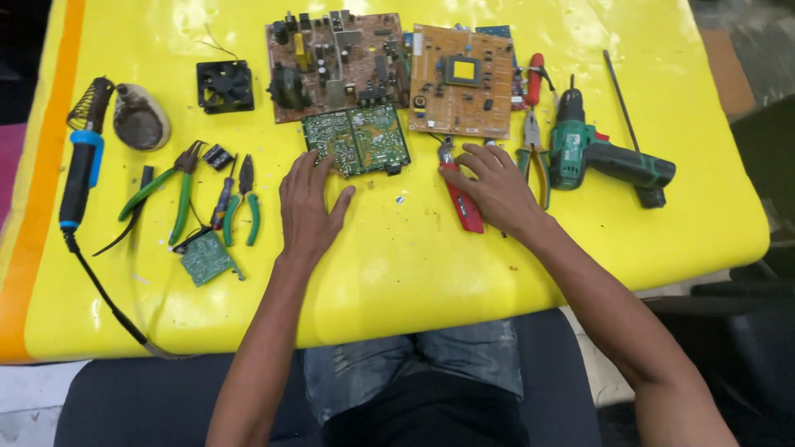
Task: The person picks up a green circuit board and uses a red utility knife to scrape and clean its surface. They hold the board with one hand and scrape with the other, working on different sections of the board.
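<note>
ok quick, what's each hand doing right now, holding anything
Left hand: open, flat on the yellow table, fingertips touching the green circuit board.
Right hand: open, resting over the red-handled pliers, not gripping them.

Bright, even overhead light; white glare streaks the glossy yellow table (580,33) along its far edge (cover sheen); shadows short and soft; focus sharp centrally; slight bowing at the edges; dim surroundings.

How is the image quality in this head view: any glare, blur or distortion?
Head view: bright glare patches on the glossy yellow table cover, strongest along the top edge; the left hand, right hand and green circuit board look sharp, with no motion blur; the table edges bow slightly, suggesting wide-angle distortion; the floor at the frame corners is dim.
</note>
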